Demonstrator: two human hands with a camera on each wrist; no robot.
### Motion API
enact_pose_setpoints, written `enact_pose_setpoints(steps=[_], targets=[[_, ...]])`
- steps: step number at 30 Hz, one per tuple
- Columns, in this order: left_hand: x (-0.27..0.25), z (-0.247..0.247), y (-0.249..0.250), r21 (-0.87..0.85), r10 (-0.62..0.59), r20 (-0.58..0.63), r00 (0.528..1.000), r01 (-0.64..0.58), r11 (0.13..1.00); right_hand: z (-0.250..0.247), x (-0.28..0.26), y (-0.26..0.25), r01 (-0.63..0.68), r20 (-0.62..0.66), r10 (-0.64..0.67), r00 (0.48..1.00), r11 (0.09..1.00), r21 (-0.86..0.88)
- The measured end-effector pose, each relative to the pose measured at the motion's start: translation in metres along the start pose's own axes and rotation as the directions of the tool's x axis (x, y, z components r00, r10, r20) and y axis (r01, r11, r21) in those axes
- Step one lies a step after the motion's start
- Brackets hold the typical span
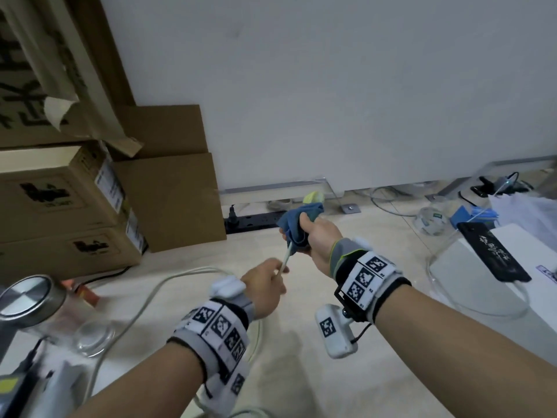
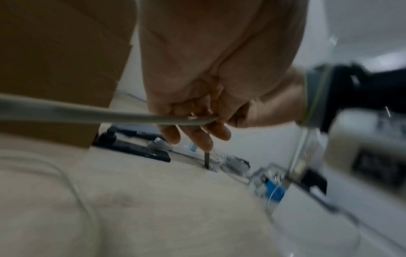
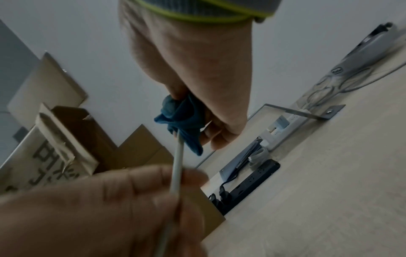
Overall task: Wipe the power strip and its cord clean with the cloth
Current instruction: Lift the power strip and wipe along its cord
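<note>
The left hand (image 1: pixel 265 285), nearest the camera, pinched the pale cord (image 1: pixel 285 260) between curled fingers and held it taut above the light tabletop (image 1: pixel 346 372). Just beyond it, the right hand (image 1: pixel 316 239) was closed around a bunched blue cloth (image 1: pixel 297 226), the cord running up into the folds; the right wrist view showed the cloth wrapped about the cord inside the fist. Slack cord (image 1: pixel 156 285) trailed back from the left hand in loops across the tabletop, towards a glass jar with a metal lid (image 1: pixel 33 300) at the near left.

The step in hand appeared to be the cord wipe, with only a short stretch spanning the two hands. The next move would likely call for the right hand to draw the cloth along the cord while the left kept tension, then for the left to re-grip further down the slack.

Farther back, a black power strip (image 1: pixel 256 221) lay against the foot of the white wall (image 1: pixel 331 86), a plug seated at its left end, beside stacked cardboard boxes (image 1: pixel 75 212). Whether the pale cord belonged to that strip could not be told. A white power strip (image 3: pixel 287 121) showed in the right wrist view, beyond the black one.
</note>
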State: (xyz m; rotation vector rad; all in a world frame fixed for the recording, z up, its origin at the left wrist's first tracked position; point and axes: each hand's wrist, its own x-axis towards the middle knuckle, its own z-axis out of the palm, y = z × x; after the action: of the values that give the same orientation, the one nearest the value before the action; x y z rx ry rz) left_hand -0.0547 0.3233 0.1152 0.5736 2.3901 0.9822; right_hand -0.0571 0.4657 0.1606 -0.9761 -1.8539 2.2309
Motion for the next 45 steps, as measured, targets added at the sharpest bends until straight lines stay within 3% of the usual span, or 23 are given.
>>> enact_pose_setpoints(steps=[1, 3, 6, 8, 10, 14, 18, 21, 22, 24, 27, 28, 30, 32, 33, 36, 39, 45], targets=[[0.001, -0.004, 0.006, -0.175, -0.021, -0.022, 1.0, 0.017, 0.984, 0.001, -0.001, 0.004, 0.041, 0.018, -0.04, 0.999, 0.997, -0.06], [0.004, -0.013, 0.02, -0.484, -0.092, -0.039, 0.995, 0.061, 0.873, 0.005, -0.007, 0.013, 0.13, 0.084, -0.114, 0.99, 0.966, -0.223], [0.004, -0.021, 0.026, -0.707, -0.189, -0.08, 0.979, 0.078, 0.703, 0.01, -0.014, 0.023, 0.254, 0.188, -0.189, 0.964, 0.869, -0.425], [0.004, -0.025, 0.021, -0.745, -0.234, -0.128, 0.964, 0.062, 0.664, 0.002, -0.015, 0.024, 0.266, 0.186, -0.203, 0.961, 0.859, -0.437], [0.005, -0.029, 0.015, -0.732, -0.236, -0.181, 0.955, 0.029, 0.681, -0.011, -0.013, 0.022, 0.232, 0.187, -0.166, 0.968, 0.878, -0.418], [0.0, -0.034, 0.016, -0.656, -0.1, -0.283, 0.954, -0.116, 0.746, -0.015, -0.015, 0.009, 0.222, 0.127, -0.187, 0.974, 0.896, -0.386], [-0.004, -0.038, 0.029, -0.777, -0.052, -0.159, 0.986, -0.092, 0.622, -0.007, -0.026, -0.016, 0.355, -0.01, -0.38, 0.925, 0.872, -0.338], [-0.001, -0.043, 0.033, -0.823, -0.067, -0.12, 0.991, -0.062, 0.565, 0.002, -0.035, -0.032, 0.46, 0.033, -0.466, 0.884, 0.854, -0.243], [0.0, -0.044, 0.036, -0.81, -0.06, -0.138, 0.989, -0.078, 0.581, 0.006, -0.036, -0.036, 0.491, 0.059, -0.493, 0.868, 0.837, -0.24], [0.0, -0.044, 0.044, -0.685, 0.017, -0.239, 0.971, -0.181, 0.706, 0.013, -0.038, -0.041, 0.57, 0.16, -0.549, 0.821, 0.769, -0.29], [0.003, -0.046, 0.046, -0.328, 0.19, -0.388, 0.902, -0.328, 0.886, 0.014, -0.029, -0.034, 0.661, 0.396, -0.534, 0.747, 0.541, -0.52], [0.005, -0.047, 0.044, -0.26, 0.224, -0.401, 0.888, -0.345, 0.902, 0.011, -0.027, -0.033, 0.675, 0.424, -0.535, 0.731, 0.472, -0.567], [0.005, -0.048, 0.039, -0.223, 0.3, -0.396, 0.868, -0.408, 0.885, 0.007, -0.025, -0.033, 0.715, 0.423, -0.596, 0.682, 0.423, -0.556], [0.003, -0.047, 0.039, -0.214, 0.4, -0.38, 0.834, -0.5, 0.839, 0.003, -0.024, -0.033, 0.744, 0.393, -0.65, 0.65, 0.442, -0.501], [0.001, -0.046, 0.04, -0.207, 0.449, -0.364, 0.816, -0.541, 0.815, 0.002, -0.023, -0.032, 0.725, 0.344, -0.653, 0.674, 0.497, -0.478], [0.0, -0.045, 0.042, -0.154, 0.527, -0.325, 0.785, -0.594, 0.79, 0.005, -0.02, -0.033, 0.557, 0.143, -0.55, 0.823, 0.731, -0.395], [0.001, -0.046, 0.041, -0.144, 0.532, -0.275, 0.801, -0.581, 0.801, 0.004, -0.018, -0.032, 0.505, 0.102, -0.514, 0.852, 0.755, -0.418], [0.0, -0.044, 0.045, -0.123, 0.492, -0.179, 0.852, -0.515, 0.848, 0.01, -0.019, -0.033, 0.41, -0.008, -0.425, 0.905, 0.878, -0.248]])
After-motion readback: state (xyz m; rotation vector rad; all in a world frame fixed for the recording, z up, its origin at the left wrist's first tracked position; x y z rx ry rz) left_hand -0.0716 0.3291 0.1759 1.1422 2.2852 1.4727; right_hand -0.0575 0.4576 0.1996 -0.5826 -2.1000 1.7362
